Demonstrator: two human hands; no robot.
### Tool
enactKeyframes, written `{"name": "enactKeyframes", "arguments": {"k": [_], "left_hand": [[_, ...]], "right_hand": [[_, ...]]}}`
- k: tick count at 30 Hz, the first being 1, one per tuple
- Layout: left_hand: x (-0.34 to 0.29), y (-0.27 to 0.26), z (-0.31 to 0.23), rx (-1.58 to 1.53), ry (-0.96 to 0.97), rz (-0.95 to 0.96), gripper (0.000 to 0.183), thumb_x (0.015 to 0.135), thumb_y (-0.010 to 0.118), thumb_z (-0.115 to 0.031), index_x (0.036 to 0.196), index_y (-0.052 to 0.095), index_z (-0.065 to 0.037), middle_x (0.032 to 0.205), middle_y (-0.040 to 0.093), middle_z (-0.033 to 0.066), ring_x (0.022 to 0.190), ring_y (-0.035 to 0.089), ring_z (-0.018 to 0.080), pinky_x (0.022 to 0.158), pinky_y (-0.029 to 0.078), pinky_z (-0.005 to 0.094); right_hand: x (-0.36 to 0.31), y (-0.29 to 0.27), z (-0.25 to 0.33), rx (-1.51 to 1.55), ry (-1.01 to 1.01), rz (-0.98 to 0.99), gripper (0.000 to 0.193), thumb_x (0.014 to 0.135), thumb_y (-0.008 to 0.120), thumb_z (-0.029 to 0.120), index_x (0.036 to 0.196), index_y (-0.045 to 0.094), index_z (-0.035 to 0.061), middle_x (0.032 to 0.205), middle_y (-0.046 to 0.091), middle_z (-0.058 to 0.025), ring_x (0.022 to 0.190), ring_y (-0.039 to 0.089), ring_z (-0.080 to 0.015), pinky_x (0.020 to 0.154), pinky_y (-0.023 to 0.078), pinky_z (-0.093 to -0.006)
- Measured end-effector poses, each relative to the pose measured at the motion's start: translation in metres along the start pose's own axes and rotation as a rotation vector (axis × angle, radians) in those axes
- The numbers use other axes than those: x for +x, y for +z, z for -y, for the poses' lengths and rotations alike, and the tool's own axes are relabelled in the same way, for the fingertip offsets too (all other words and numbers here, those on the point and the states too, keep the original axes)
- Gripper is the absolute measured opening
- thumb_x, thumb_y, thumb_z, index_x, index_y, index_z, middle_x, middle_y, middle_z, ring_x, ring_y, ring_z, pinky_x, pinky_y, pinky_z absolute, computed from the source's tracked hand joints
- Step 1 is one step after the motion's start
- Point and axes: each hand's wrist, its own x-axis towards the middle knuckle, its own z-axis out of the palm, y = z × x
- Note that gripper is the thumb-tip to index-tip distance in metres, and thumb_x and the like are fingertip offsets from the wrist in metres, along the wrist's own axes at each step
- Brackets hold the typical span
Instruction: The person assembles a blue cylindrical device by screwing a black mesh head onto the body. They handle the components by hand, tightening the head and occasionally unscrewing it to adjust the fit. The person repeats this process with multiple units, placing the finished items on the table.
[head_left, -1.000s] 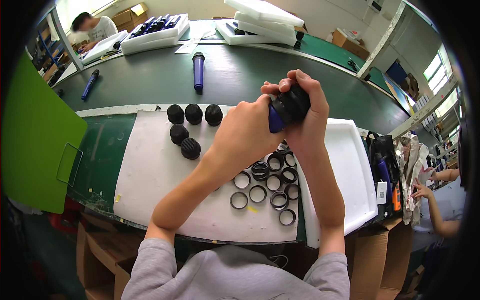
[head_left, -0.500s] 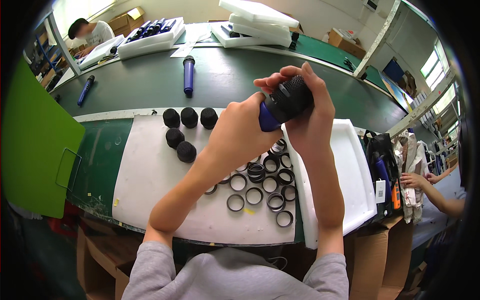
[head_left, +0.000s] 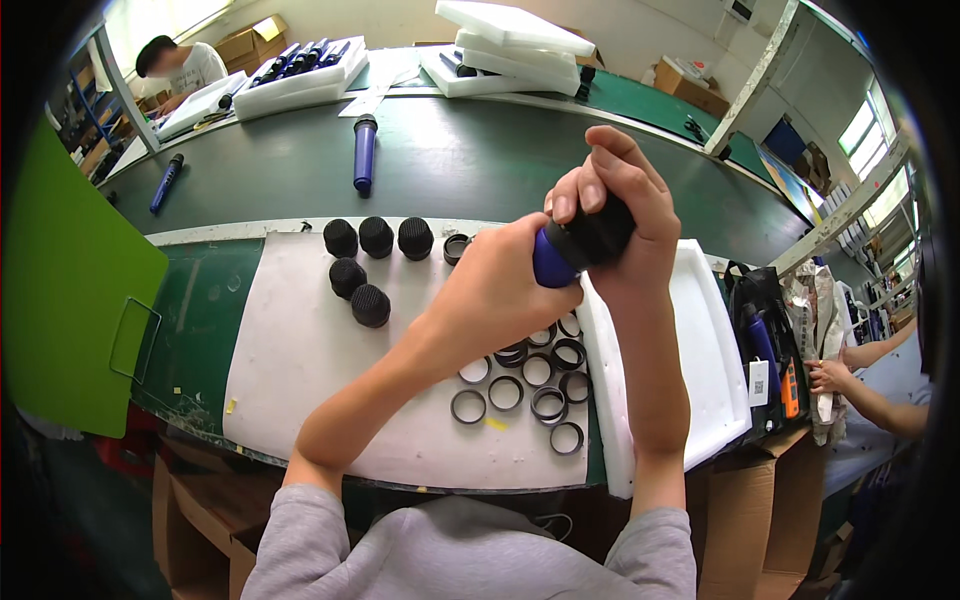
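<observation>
I hold a blue microphone (head_left: 556, 262) with a black mesh head tilted up to the right, above the white work sheet. My left hand (head_left: 492, 278) is closed around its blue body, most of which the hand hides. My right hand (head_left: 640, 215) wraps over the mesh head, fingers curled across its top. Several loose black mesh heads (head_left: 370, 306) stand on the sheet left of my left forearm. Nearer to me, between my forearms, lie several black rings (head_left: 506, 393); one more ring (head_left: 456, 248) shows just beyond my left wrist.
A white foam tray (head_left: 715, 345) lies under my right forearm. Beyond, two blue microphones (head_left: 364, 160) lie on the dark green surface, with foam trays (head_left: 300, 95) behind. A green panel (head_left: 75, 290) stands left. At right are a black bag (head_left: 750, 310) and another person's hand (head_left: 828, 376).
My right hand's fingers have curled down over the mesh head, and the held microphone has shifted slightly right and down. The microphones on the dark surface sit slightly farther left.
</observation>
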Motion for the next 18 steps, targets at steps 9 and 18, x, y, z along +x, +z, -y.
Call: {"name": "enactKeyframes", "arguments": {"k": [9,18], "left_hand": [[0.005,-0.001,0.002,0.163,0.047,-0.155,0.032,0.073,0.075,-0.015,0.095,0.060,0.003,0.076,0.068,0.0231,0.072,0.068,0.0425,0.071,0.055,0.0460],[-0.001,-0.014,-0.013,0.020,-0.003,0.050,0.031,0.079,0.078,-0.018,0.094,0.065,0.005,0.079,0.068,0.0103,0.070,0.063,0.0183,0.072,0.053,0.0343]], "right_hand": [[0.001,-0.001,-0.006,0.019,0.008,-0.071,0.025,0.094,0.065,0.015,0.112,0.064,-0.0017,0.075,0.063,-0.0084,0.076,0.068,-0.0238,0.074,0.055,-0.0359],[0.002,-0.007,-0.004,0.081,0.008,0.057,0.023,0.093,0.062,0.015,0.112,0.065,0.0021,0.071,0.060,-0.0062,0.071,0.066,-0.0241,0.072,0.056,-0.0391]]}}
